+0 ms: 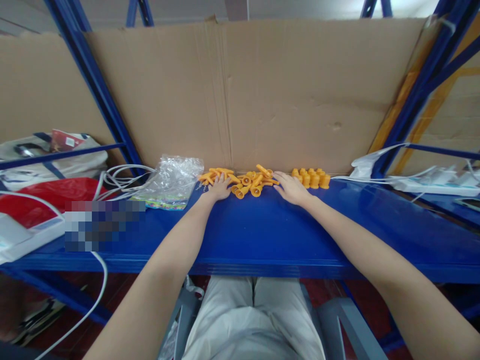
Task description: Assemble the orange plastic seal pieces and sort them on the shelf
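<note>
On the blue table lies a loose pile of small orange plastic parts [245,186], several of them cone-shaped with a hollow end. My left hand [218,188] rests at the pile's left side, fingers spread over thin orange pieces [213,174] with small metal chains or rings near them. At the pile's right edge is my right hand [290,187], its fingers stretched out and touching or close to the parts. Just right of that hand stand orange knobbed pieces [311,177] grouped in rows. Neither hand grips anything that I can see.
A cardboard sheet [262,95] stands behind the blue table [262,235]. Clear plastic bags [174,177], white cables [120,175] and a red bag [41,200] lie at left. A power strip [435,185] is at right. Blue shelf posts [99,85] rise at both sides.
</note>
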### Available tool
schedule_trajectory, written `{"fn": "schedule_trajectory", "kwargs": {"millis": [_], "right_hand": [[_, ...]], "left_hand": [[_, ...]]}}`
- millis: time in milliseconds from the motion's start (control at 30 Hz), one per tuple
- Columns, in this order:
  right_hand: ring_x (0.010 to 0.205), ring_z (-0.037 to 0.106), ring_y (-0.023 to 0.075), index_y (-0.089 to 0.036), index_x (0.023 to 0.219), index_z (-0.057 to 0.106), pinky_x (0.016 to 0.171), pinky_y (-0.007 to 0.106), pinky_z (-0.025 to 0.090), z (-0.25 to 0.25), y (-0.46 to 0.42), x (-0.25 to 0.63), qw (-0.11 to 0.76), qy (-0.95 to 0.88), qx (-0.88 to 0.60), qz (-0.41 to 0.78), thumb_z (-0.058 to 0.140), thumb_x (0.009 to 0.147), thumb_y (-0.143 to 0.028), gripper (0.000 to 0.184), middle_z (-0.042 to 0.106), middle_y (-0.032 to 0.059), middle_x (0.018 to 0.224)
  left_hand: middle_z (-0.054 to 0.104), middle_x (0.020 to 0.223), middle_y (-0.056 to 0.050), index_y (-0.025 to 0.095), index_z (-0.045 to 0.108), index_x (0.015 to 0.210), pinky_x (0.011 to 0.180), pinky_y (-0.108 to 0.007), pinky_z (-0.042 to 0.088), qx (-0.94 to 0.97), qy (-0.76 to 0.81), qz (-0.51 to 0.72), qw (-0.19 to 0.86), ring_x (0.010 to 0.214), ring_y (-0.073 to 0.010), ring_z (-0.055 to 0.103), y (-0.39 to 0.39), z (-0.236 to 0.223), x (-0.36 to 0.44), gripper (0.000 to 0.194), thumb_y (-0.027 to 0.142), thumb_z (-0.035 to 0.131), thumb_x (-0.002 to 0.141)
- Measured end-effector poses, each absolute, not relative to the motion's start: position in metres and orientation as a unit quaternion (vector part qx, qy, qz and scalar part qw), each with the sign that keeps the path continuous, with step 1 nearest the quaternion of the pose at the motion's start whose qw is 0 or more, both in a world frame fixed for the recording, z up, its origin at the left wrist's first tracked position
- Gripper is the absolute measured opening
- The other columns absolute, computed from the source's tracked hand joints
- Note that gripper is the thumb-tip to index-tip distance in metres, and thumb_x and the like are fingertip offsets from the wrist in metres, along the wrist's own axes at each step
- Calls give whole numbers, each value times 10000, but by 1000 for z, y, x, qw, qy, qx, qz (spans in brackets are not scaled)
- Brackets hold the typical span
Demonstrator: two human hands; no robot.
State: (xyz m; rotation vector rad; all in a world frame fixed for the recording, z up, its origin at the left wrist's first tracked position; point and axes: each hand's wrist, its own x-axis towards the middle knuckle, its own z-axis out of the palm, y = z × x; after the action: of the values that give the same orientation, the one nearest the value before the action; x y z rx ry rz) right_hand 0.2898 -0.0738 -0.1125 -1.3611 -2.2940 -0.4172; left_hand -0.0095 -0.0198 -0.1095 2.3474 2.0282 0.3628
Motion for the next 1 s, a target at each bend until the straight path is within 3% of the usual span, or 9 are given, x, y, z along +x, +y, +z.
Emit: {"fn": "schedule_trajectory", "kwargs": {"millis": [133,300,467,567,833,1000], "right_hand": [[1494,474,293,-188,1599,451,1126,523,470,-115,-84,269,196,-879,-415,-131,340,1087,-390,561,486,157,1627],[1478,495,278,-219,1562,522,1193,528,400,-116,-93,250,149,-909,-371,-116,368,1096,-389,519,512,116,1611],[1417,555,317,-183,1461,631,1138,532,462,-116,-93,245,102,-908,-393,-100,397,1091,-346,467,491,122,1625],[1378,591,313,-192,1413,671,1106,515,497,-117,-91,245,107,-908,-390,-112,429,1078,-313,431,524,130,1601],[1373,597,314,-160,1350,710,1101,500,508,-119,-90,246,106,-907,-391,-116,456,1054,-244,399,544,154,1581],[1369,605,300,-181,1338,719,1105,490,517,-117,-91,245,112,-907,-391,-110,475,1046,-227,383,534,147,1590]], "left_hand": [[194,1768,-101,280,484,1590,1227,-732,257,743,657,128,0,1628,-400,142,-16,-113,-10,607,303,408,989],[385,1700,-106,263,681,1397,1231,-716,257,757,624,188,-43,1588,-386,305,-17,-111,-8,496,322,373,1013],[738,1336,-126,215,784,1128,1133,-515,467,797,555,220,-88,1307,-303,645,-21,-102,-4,400,242,415,976],[808,1087,-110,194,794,1011,971,-377,556,823,534,185,-62,1058,-264,749,-21,-102,1,342,249,463,947],[810,934,-47,234,792,1060,780,-310,570,821,538,191,2,869,-242,755,-18,-105,4,324,442,603,898],[803,1087,-94,191,731,1210,916,-350,558,778,574,256,-20,1023,-262,746,-24,-102,10,349,371,600,941]]}}
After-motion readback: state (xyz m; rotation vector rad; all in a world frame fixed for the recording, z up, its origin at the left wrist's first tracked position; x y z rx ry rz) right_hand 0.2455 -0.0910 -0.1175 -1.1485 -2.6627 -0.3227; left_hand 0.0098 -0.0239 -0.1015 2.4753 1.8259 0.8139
